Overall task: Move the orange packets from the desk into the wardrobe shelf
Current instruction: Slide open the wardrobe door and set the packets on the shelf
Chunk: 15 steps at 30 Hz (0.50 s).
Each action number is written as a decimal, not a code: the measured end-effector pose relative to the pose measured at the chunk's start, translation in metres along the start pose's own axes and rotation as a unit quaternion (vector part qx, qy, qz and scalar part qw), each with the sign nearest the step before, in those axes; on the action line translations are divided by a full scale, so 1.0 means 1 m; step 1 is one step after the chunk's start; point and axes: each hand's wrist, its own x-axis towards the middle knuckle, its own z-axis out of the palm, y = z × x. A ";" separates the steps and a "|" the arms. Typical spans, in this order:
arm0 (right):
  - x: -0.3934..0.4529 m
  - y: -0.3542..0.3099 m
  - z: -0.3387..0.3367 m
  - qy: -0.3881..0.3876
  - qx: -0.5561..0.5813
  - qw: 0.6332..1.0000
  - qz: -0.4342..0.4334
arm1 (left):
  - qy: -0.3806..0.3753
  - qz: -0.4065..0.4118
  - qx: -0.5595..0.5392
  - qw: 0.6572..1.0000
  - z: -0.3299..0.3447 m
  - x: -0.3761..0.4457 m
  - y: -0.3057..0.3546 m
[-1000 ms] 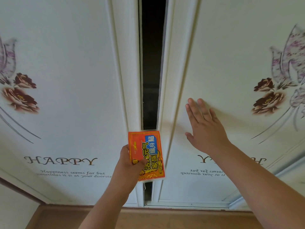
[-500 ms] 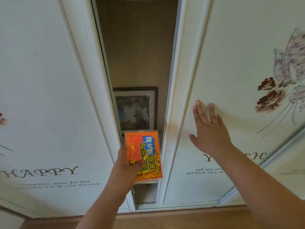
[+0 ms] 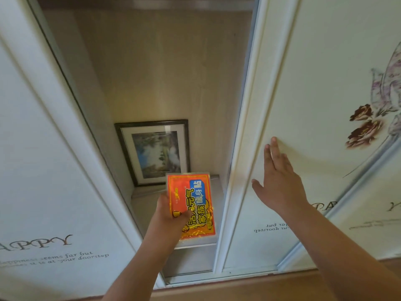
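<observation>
My left hand [image 3: 168, 216] grips an orange packet [image 3: 192, 203] with a blue label and yellow characters by its lower left corner, thumb on its face. The packet hangs upright in front of the open gap of the wardrobe, above the grey shelf [image 3: 143, 205]. My right hand [image 3: 278, 181] lies flat with straight fingers on the right sliding door [image 3: 314, 88], just right of its white edge frame.
A framed picture [image 3: 155, 152] leans against the back wall on the shelf. The left sliding door [image 3: 43, 159] with "HAPPY" lettering bounds the opening on the left. A wooden floor strip [image 3: 249, 287] runs below the door track.
The gap between the doors has widened a lot, with the left door sliding left. The shelf and framed picture have come into view. The packet stays in my left hand.
</observation>
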 end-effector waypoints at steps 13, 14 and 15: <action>-0.008 0.045 0.018 -0.035 0.078 0.996 -0.035 | -0.008 0.020 0.022 1.000 0.077 0.014 0.019; -0.007 0.049 0.019 -0.039 0.088 0.995 -0.027 | -0.010 0.019 0.019 1.000 0.082 0.014 0.020; -0.006 0.053 0.019 -0.040 0.097 0.994 -0.020 | -0.011 0.018 0.017 1.000 0.088 0.014 0.020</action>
